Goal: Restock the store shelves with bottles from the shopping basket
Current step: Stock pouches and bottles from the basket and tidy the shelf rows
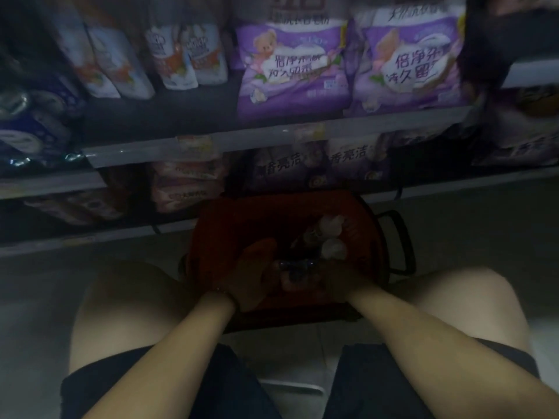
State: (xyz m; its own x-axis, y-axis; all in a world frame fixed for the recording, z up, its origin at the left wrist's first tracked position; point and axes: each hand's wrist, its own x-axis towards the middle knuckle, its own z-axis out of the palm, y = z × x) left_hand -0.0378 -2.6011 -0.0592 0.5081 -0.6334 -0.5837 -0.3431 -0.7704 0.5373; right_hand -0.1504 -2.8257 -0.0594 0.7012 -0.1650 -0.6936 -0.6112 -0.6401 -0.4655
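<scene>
Two bare forearms reach down between the person's knees into a red plastic shopping basket [230, 225] standing on the pale floor below the shelves. At far left, glossy blue-and-white wrapped packs [33, 125] crowd the shelf, then soft white pouches [187, 55], then puffy purple bags [290, 68] with a bear print. The left hand [251, 276] is inside the basket with fingers curled; whether it grips anything cannot be told in the dim light. The right hand [329, 276] meets it around a dark, shiny bottle [295, 267], its grasp equally unclear. Pale, rounded bottle caps [332, 237] show just beyond, by the black looped handle [399, 240].
</scene>
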